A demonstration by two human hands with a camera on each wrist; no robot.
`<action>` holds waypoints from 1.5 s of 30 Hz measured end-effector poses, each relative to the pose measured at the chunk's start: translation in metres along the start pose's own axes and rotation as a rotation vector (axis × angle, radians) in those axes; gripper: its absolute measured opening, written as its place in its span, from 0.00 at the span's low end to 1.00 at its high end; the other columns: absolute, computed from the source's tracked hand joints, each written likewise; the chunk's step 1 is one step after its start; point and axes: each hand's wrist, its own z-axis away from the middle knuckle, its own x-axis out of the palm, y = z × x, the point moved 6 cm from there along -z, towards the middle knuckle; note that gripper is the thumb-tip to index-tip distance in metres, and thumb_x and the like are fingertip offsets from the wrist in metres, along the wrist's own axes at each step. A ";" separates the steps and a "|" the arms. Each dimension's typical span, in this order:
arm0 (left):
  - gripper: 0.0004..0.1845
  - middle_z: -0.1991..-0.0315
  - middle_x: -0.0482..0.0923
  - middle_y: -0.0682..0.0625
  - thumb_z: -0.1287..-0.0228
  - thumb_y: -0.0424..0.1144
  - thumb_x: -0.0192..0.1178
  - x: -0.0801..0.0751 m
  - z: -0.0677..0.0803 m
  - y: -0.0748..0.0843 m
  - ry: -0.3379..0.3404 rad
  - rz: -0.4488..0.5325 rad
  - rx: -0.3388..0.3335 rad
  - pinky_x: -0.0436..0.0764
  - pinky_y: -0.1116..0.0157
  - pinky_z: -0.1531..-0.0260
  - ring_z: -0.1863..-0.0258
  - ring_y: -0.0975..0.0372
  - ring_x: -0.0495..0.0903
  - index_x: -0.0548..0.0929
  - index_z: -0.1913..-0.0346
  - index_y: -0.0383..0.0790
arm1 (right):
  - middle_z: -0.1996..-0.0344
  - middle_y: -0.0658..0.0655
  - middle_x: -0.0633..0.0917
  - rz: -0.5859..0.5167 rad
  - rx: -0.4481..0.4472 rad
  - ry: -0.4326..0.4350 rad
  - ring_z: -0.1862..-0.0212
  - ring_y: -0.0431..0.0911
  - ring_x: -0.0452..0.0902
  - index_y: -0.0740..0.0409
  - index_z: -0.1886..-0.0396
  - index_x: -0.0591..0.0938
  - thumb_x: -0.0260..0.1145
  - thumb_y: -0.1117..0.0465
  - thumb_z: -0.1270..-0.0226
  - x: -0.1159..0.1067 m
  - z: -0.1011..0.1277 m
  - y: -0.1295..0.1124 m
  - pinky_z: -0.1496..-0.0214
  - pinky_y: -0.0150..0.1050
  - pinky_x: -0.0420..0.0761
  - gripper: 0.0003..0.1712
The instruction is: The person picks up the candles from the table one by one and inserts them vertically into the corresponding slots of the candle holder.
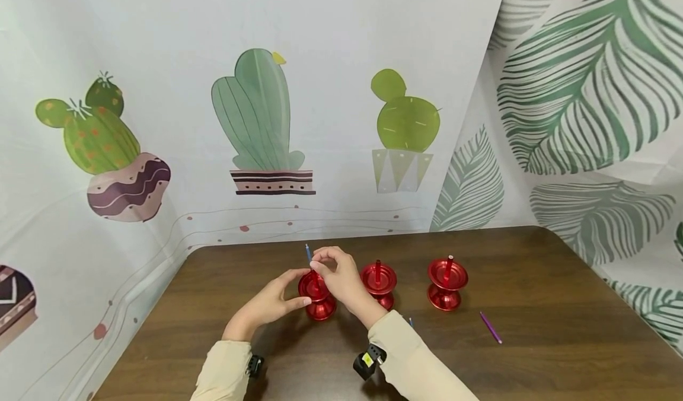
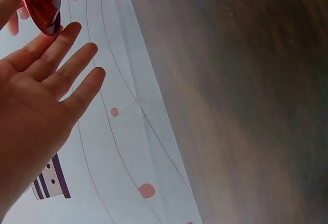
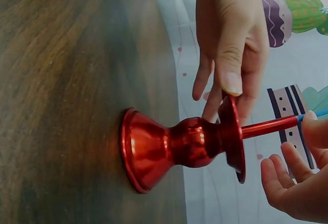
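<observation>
Left hand point(image 1: 269, 306) touches the red holder's point(image 1: 318, 297) rim with straight fingers; right hand point(image 1: 338, 276) pinches a blue candle point(image 1: 308, 251) above it, two more holders point(image 1: 379, 282) at centre-right.

3 red holders point(image 1: 378, 283), dark wood-grain table point(image 1: 533, 341).

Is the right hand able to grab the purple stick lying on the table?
Probably yes. The purple stick lies alone on bare table, nothing blocking it. But the right hand is pinching a blue stick, so it must let go first.
</observation>
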 end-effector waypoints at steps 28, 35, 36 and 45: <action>0.33 0.37 0.71 0.40 0.39 0.41 0.66 0.001 0.001 0.002 -0.004 0.033 -0.001 0.64 0.43 0.38 0.35 0.46 0.67 0.68 0.34 0.32 | 0.53 0.57 0.80 0.140 -0.165 -0.003 0.50 0.50 0.77 0.59 0.61 0.82 0.66 0.64 0.35 0.001 0.003 -0.006 0.53 0.42 0.81 0.05; 0.33 0.37 0.71 0.40 0.40 0.41 0.67 0.001 0.003 0.003 0.000 0.030 -0.004 0.65 0.45 0.38 0.36 0.47 0.67 0.68 0.34 0.32 | 0.55 0.56 0.80 0.181 -0.169 -0.002 0.53 0.50 0.78 0.60 0.65 0.80 0.66 0.65 0.35 0.004 0.002 -0.001 0.57 0.37 0.81 0.03; 0.33 0.37 0.71 0.40 0.39 0.41 0.67 0.001 0.003 0.003 -0.002 0.030 -0.004 0.65 0.45 0.38 0.36 0.47 0.67 0.68 0.34 0.32 | 0.56 0.55 0.80 0.187 -0.165 -0.002 0.53 0.49 0.78 0.60 0.64 0.80 0.66 0.65 0.35 0.004 0.003 -0.001 0.57 0.36 0.81 0.03; 0.34 0.36 0.67 0.37 0.37 0.41 0.64 0.005 0.003 0.002 -0.033 0.046 -0.027 0.62 0.43 0.37 0.34 0.43 0.64 0.64 0.33 0.29 | 0.56 0.56 0.80 0.271 -0.200 -0.031 0.52 0.50 0.77 0.58 0.59 0.80 0.63 0.65 0.33 0.004 0.008 -0.002 0.53 0.44 0.81 0.04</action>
